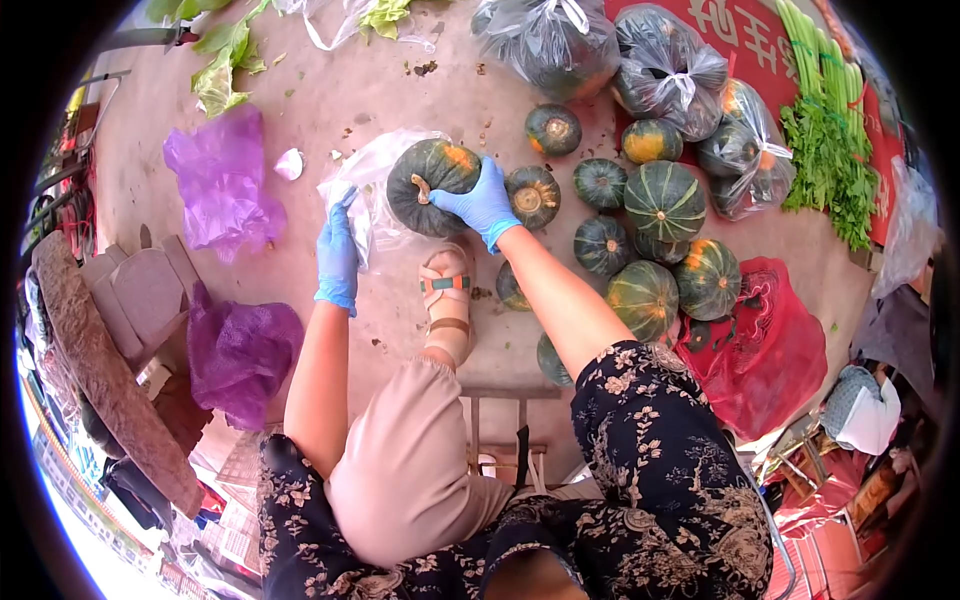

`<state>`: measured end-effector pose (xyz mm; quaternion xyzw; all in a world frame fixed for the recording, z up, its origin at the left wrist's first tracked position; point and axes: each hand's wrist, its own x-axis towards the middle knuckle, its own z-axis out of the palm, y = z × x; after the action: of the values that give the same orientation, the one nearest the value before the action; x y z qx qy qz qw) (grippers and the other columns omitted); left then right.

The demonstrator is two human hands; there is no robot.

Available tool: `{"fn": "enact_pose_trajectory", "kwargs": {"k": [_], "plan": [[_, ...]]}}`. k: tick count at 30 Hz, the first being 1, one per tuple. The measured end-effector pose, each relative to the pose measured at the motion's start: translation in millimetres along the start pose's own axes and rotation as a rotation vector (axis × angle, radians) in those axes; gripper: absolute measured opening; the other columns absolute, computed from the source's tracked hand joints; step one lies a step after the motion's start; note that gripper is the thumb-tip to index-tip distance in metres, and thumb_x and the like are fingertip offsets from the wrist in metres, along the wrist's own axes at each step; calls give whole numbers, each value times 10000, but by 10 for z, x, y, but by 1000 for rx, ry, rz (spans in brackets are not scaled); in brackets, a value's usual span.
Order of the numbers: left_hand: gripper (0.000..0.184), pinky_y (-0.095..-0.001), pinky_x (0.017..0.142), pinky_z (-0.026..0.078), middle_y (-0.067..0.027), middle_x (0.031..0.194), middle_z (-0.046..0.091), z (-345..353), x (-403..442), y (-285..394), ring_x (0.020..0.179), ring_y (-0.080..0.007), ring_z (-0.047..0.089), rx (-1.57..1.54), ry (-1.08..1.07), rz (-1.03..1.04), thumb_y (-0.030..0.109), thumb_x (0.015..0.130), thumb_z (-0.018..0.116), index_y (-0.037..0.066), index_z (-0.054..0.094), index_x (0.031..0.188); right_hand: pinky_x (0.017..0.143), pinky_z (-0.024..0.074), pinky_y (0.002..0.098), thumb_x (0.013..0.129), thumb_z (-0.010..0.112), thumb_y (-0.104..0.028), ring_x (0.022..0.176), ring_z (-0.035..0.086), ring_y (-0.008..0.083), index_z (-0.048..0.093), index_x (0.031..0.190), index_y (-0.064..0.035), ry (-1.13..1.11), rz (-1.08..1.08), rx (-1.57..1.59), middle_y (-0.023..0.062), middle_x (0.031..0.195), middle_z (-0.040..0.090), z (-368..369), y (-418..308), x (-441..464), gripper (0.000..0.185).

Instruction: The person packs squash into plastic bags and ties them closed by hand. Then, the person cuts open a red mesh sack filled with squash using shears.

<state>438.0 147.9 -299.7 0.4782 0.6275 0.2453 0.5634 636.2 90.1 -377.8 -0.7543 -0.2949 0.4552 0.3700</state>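
While the right hand [480, 208] is gripping a green pumpkin [428, 170], the left hand [339, 255] is apparently pinching a clear plastic bag [378, 222].
The pumpkin is sitting just left of the right hand, overlapping the bag and not yet inside; tied bags of pumpkins [668, 85] are standing finished beyond that hand, while loose pumpkins [665, 200] are lying to its right, unbagged.

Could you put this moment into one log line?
Right hand: grasping green-and-orange pumpkin | Left hand: holding pale plastic bag | Nearby: loose pumpkins, bagged pumpkins
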Motion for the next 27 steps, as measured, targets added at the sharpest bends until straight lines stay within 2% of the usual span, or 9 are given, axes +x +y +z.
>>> {"fn": "enact_pose_trajectory", "kwargs": {"k": [3,8,14,15,18,22,23,26,27], "plan": [[399,-233,873,363,-35,1121,569,-99,51,-157,986,-95,490,144,10,36,326,950,345,71,546,1183,935,387,372,488,816,-335,1093,442,313,394,1182,28,-185,3,172,214,1170,413,-79,-75,-126,890],[380,-244,849,391,-50,1058,604,-202,97,-261,930,-107,525,244,-73,129,312,946,382,70,540,1192,863,447,320,565,800,-229,994,528,199,421,1178,31,-533,112,479,132,1093,531,-119,-337,-275,766],[376,-258,899,381,-60,1158,560,-257,5,-303,1062,-118,494,121,-123,97,293,938,397,52,536,1191,810,470,290,721,692,-142,926,561,163,452,1202,-13,-668,321,749,86,1058,567,411,134,-133,552],[372,-259,906,379,-61,1169,554,-274,-18,-302,1077,-117,488,116,-119,79,286,938,398,50,536,1190,760,495,297,721,694,-126,874,582,169,495,1154,-14,-619,332,776,87,1008,587,420,91,-138,489],[357,-258,898,388,-56,1161,560,-234,-131,-333,1073,-112,491,-16,-58,-151,255,935,400,43,536,1189,794,478,293,637,772,-151,864,589,175,548,1064,27,-350,263,929,88,971,613,458,12,-160,514],[417,-245,744,460,-49,1024,589,-100,-359,-543,882,-97,557,-79,-162,-146,364,949,350,48,565,1117,758,484,292,607,781,-149,844,595,169,561,1058,17,-56,276,833,88,966,619,633,116,-21,529],[441,-229,722,460,-42,925,596,-38,-429,-544,806,-94,558,-44,-189,-126,392,951,329,46,575,1073,810,456,318,564,800,-219,905,562,201,520,1073,45,-36,265,806,136,1030,572,667,98,12,639],[434,-232,713,458,-26,890,599,74,-587,-205,777,-82,550,-110,-317,-305,384,951,338,38,579,1054,767,471,299,599,789,-225,878,555,193,434,1112,45,279,345,545,132,1020,542,921,237,127,680],[427,-234,706,456,-24,882,601,79,-584,-199,755,-69,542,-93,-276,-253,377,950,343,35,588,1026,791,456,310,573,801,-260,902,531,203,397,1105,52,272,343,581,150,1047,504,909,222,154,738]]}}
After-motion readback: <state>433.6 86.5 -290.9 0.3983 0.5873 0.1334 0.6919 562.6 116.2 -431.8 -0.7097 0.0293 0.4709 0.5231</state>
